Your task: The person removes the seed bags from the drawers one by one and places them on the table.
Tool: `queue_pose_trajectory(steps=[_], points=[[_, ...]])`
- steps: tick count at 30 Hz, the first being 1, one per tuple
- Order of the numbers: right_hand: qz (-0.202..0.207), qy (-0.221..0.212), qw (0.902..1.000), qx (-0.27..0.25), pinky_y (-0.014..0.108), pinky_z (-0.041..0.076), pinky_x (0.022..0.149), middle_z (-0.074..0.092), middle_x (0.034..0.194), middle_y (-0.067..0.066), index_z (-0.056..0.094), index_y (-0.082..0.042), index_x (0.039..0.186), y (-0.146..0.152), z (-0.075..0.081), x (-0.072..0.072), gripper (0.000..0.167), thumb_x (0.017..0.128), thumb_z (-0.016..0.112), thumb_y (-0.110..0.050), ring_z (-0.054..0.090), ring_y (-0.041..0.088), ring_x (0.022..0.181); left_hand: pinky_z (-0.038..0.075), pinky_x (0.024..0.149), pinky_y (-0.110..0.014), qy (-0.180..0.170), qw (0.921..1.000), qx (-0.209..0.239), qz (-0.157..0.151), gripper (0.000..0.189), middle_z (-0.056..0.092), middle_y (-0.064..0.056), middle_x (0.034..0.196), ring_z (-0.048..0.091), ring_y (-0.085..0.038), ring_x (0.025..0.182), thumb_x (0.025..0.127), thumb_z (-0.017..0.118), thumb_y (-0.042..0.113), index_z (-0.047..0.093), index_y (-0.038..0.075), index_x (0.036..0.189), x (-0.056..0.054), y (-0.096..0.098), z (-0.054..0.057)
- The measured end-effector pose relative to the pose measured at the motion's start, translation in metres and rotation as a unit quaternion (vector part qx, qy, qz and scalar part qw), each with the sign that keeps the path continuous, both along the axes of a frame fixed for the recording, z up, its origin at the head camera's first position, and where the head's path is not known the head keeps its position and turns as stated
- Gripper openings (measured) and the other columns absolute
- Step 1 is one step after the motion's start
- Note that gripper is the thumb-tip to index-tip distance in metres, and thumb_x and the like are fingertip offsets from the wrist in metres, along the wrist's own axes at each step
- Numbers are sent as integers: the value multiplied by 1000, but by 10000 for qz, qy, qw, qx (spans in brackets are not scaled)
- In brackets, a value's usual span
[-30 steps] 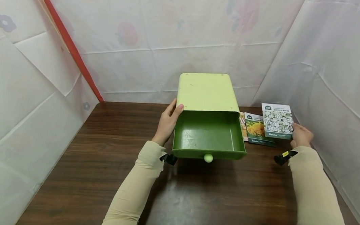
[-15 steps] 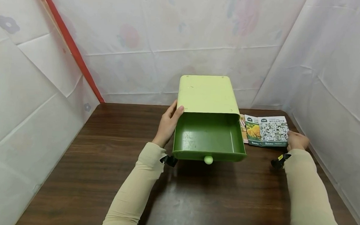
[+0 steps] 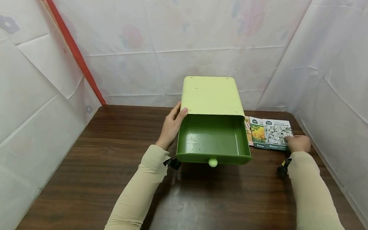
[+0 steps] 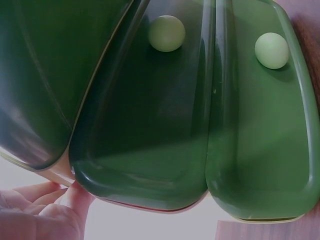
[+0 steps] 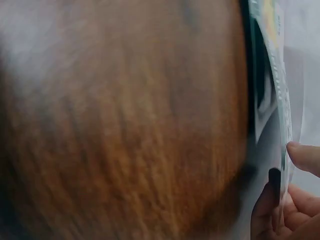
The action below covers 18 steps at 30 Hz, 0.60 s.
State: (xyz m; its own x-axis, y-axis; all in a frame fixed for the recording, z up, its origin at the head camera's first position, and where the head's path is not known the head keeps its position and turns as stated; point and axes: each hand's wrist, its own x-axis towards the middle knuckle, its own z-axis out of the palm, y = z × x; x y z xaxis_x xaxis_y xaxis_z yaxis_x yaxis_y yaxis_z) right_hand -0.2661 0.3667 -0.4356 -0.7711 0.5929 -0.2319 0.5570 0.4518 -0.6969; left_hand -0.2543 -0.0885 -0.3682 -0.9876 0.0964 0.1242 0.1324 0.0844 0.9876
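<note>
My left hand [image 3: 172, 126] grips the left side of a light green drawer cabinet [image 3: 213, 95], its thumb at the top front edge. The top drawer [image 3: 188, 158] is pulled out, with a round knob [image 3: 213, 162] on its front. In the left wrist view, two closed drawer fronts [image 4: 150, 125] with knobs show beside it. At the far right, my right hand [image 3: 299, 143] pinches a seed packet with white flowers [image 3: 275, 132] by its right edge, thumb on top and fingers under it. The packet overlaps another seed packet with orange flowers [image 3: 258, 134].
A third, orange-toned packet [image 3: 249, 132] peeks out from behind the cabinet's right side. Everything stands on a dark wooden table [image 3: 123, 132]. Pale patterned sheeting [image 3: 137, 57] encloses the back and sides, close to my right hand.
My right hand has lowered the white-flower packet and moved it left, over the orange-flower packet; its thumb now reaches farther onto it. The left hand stays on the cabinet.
</note>
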Motion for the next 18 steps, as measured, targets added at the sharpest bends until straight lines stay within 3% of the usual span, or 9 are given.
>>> queue_pose_trajectory(steps=[6, 18], points=[[454, -333, 9957, 732, 54, 50, 87, 53, 132, 33, 54, 12, 130, 0, -1, -3, 52, 99, 51, -30, 55, 45, 111, 41, 112, -44, -43, 10000, 48, -4, 72, 28, 7, 160, 37, -18, 143, 94, 52, 62, 26, 34, 155, 1, -1, 1], [633, -562, 9916, 979, 55, 45, 102, 48, 138, 34, 46, 14, 138, 0, -5, -6, 58, 99, 49, -29, 48, 48, 123, 39, 113, -43, -187, 9998, -3, -52, 65, 25, 5, 162, 33, -19, 145, 100, 50, 48, 23, 29, 156, 0, -3, 3]])
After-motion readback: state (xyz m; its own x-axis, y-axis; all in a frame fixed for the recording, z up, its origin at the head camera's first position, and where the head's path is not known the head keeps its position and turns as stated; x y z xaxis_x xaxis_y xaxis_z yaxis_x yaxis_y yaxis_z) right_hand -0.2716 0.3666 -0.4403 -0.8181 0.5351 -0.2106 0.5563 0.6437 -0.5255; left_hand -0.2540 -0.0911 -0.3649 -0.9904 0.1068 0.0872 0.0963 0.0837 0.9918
